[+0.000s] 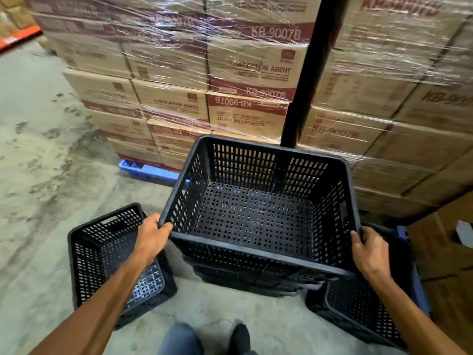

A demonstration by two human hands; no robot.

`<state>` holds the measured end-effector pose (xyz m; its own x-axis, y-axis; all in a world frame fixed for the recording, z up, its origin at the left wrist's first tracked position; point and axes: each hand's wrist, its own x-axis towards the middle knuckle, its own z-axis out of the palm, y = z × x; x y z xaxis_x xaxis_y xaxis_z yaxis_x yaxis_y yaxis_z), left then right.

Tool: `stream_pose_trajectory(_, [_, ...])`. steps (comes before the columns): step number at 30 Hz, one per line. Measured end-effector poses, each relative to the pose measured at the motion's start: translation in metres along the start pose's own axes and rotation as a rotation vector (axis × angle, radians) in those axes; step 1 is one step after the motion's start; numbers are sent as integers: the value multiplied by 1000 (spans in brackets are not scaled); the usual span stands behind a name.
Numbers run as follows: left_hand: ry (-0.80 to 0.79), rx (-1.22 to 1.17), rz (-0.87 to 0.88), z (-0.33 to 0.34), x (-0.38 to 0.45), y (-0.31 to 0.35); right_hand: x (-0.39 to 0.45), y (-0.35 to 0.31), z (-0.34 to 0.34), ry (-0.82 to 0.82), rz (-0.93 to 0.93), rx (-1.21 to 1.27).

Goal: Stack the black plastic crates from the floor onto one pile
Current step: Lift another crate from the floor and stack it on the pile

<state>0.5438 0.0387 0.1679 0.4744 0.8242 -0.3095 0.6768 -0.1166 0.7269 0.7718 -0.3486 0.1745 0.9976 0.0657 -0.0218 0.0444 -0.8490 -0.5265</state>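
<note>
A black perforated plastic crate (258, 208) sits on top of a pile of nested black crates (256, 280) in the middle of the view. My left hand (152, 237) grips its near left corner rim, and my right hand (371, 252) grips its near right corner rim. A second black crate (102, 254) rests on the concrete floor to the left, partly under my left forearm. Another black crate (363, 311) stands on the floor at the lower right, beneath my right arm.
Shrink-wrapped stacks of cardboard boxes (230, 80) on a blue pallet (146, 170) wall off the back. A black rack post (309, 73) rises behind the pile. Brown cartons (445, 265) stand at the right. Stained concrete floor (38, 175) stretches left. My shoes (204, 339) are at the bottom.
</note>
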Motion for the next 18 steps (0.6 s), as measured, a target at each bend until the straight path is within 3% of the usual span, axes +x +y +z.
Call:
stream_pose_trajectory(5, [-44,51,-19,-5,1,5,-3,2,6,36,27,24])
stream_pose_trajectory(9, [-13,317,16,-8,9,15,-2,8,10,-2,12,-38])
stream_pose_trajectory(13, [-12,457,203,-8,41,52,39,-6,0,-70,-101,-257])
stream_pose_trajectory(18, [-15,537,485,8,95,118,96,-58,-24,148,-331,-258])
